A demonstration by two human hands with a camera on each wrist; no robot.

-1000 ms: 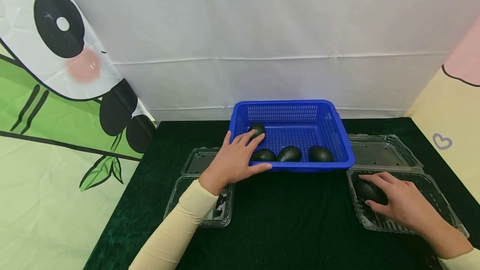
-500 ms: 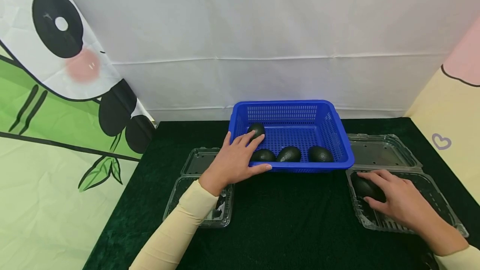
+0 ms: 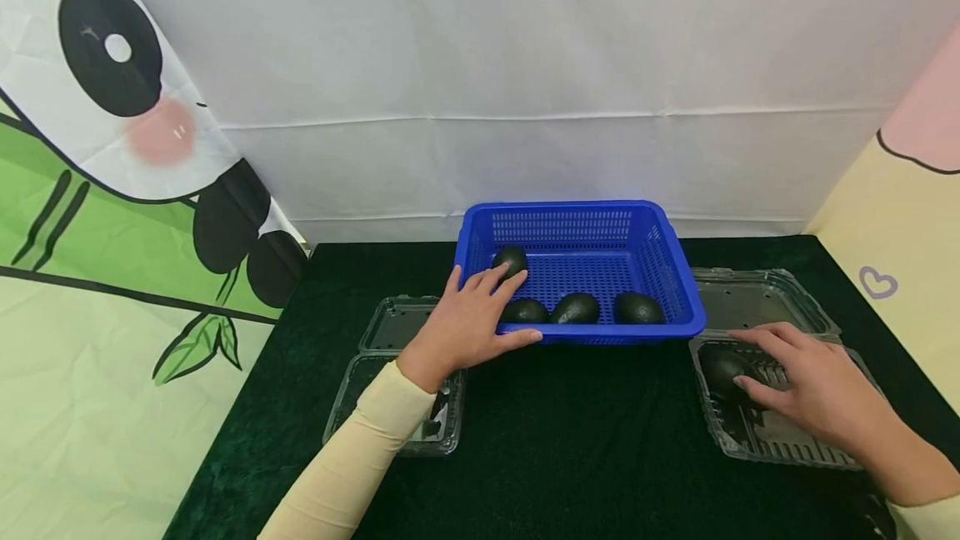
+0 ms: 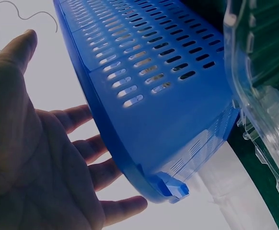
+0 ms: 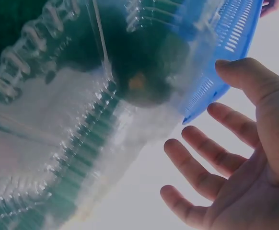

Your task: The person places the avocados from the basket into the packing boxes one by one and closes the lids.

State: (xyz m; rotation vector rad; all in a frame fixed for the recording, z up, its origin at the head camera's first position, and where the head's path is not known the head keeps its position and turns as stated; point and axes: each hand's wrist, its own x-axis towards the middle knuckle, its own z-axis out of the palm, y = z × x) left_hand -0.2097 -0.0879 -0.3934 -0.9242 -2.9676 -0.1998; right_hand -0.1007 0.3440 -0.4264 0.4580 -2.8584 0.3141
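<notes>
My left hand (image 3: 465,323) reaches over the front left corner of a blue basket (image 3: 675,257), fingers spread above the dark avocados in it. The left wrist view shows its straight fingers (image 4: 103,175) at the basket's rim; it grips nothing. At the right, an avocado (image 3: 720,373) lies in the left part of an opened clear plastic clamshell box (image 3: 795,448). Just above it hovers my right hand (image 3: 817,382), thumb and fingers apart. In the right wrist view the avocado (image 5: 146,79) shows through the clear plastic, away from the fingers.
Inside the basket, an avocado (image 3: 510,260) sits at the left and others (image 3: 575,308) line the front. Another opened clamshell box (image 3: 450,440) stands at the left, partly behind my left sleeve (image 3: 360,448). Dark green cloth (image 3: 562,440) covers the table; a white backdrop (image 3: 555,157) hangs behind.
My right hand has let go of the avocado and lifted slightly up and to the right. The avocado stays in the clamshell box. My left hand has hardly moved.
</notes>
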